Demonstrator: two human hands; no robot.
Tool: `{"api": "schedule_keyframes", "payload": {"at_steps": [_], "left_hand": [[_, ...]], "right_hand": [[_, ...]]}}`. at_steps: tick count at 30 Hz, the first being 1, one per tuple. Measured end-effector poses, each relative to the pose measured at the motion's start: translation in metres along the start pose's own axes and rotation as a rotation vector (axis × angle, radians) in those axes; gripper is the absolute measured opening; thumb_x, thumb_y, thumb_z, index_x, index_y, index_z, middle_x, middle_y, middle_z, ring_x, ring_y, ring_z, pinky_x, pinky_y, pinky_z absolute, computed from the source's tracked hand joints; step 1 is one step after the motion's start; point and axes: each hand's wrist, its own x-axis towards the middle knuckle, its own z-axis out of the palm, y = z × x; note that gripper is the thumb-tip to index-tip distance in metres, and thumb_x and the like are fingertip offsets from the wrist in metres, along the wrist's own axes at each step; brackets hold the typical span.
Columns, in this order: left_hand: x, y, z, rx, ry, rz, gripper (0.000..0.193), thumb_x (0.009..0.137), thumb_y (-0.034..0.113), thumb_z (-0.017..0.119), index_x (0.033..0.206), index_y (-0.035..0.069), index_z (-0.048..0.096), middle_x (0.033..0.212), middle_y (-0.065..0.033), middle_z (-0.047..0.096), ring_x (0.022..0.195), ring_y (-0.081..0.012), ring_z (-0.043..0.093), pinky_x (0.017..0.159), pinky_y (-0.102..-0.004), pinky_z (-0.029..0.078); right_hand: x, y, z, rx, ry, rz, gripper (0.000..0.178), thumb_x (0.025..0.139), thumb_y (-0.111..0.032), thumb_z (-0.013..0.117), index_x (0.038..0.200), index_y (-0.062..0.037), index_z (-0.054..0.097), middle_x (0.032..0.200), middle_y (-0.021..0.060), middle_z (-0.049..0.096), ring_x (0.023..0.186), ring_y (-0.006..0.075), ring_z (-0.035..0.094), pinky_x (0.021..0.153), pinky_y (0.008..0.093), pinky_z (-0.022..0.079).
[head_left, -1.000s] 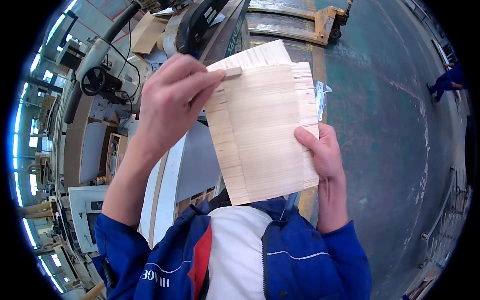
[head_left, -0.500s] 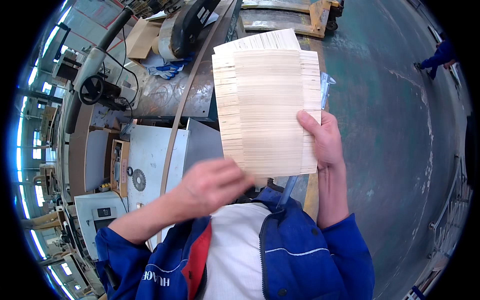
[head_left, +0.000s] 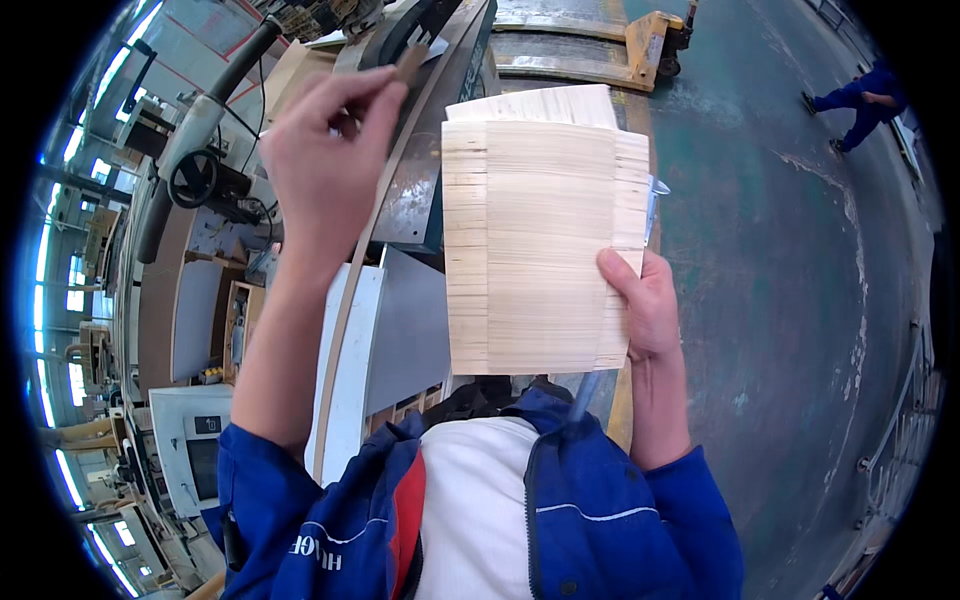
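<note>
Right hand [head_left: 645, 305] clamps the pale rectangular stack of thin wood veneer sheets [head_left: 535, 235] at its lower right edge, thumb on the face, stack upright before the chest. Left hand [head_left: 325, 165], up left of the stack, pinches a small brown veneer scrap [head_left: 410, 62] between thumb and fingertips. One-edge grip (risky): sheets could fan out and slip. Fingers behind the stack hidden; scrap blurred.
</note>
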Motion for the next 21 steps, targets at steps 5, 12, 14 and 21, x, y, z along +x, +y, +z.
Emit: {"api": "schedule_keyframes", "payload": {"at_steps": [5,12,14,21], "left_hand": [[-0.021,0.021,0.019,-0.245,-0.132,-0.186,0.013,0.084,0.002,0.077,0.097,-0.001,0.075,0.079,-0.0022,0.067,0.068,-0.0029,0.059,0.061,-0.0172,0.048],[-0.027,0.037,0.041,-0.313,-0.085,-0.212,0.013,0.083,0.003,0.077,0.094,-0.003,0.074,0.079,-0.0032,0.067,0.065,-0.0039,0.059,0.06,-0.0183,0.05],[-0.026,0.041,0.046,-0.333,-0.048,-0.217,0.012,0.082,0.004,0.078,0.09,-0.003,0.074,0.076,-0.0064,0.068,0.062,-0.0086,0.063,0.058,-0.0219,0.052],[-0.079,0.049,0.031,-0.213,-0.203,-0.173,0.007,0.081,0.003,0.077,0.084,0.0,0.071,0.069,-0.007,0.06,0.055,-0.0146,0.059,0.051,-0.0282,0.047]], "right_hand": [[-0.008,0.008,0.004,0.029,0.082,-0.09,0.034,0.097,-0.013,0.066,0.122,0.0097,0.063,0.114,0.0155,0.07,0.1,0.0173,0.068,0.088,0.0306,0.054],[-0.012,0.012,0.023,-0.036,0.106,-0.213,0.032,0.097,-0.013,0.067,0.12,0.009,0.065,0.113,0.0128,0.071,0.099,0.0137,0.065,0.088,0.0285,0.051],[-0.011,0.014,0.028,-0.042,0.116,-0.251,0.031,0.097,-0.012,0.067,0.119,0.0092,0.065,0.112,0.0126,0.071,0.098,0.013,0.064,0.087,0.0282,0.051],[0.0,0.014,0.025,-0.03,0.269,-0.372,0.03,0.097,-0.012,0.066,0.118,0.0096,0.064,0.112,0.013,0.07,0.098,0.0131,0.064,0.087,0.0282,0.051]]}}
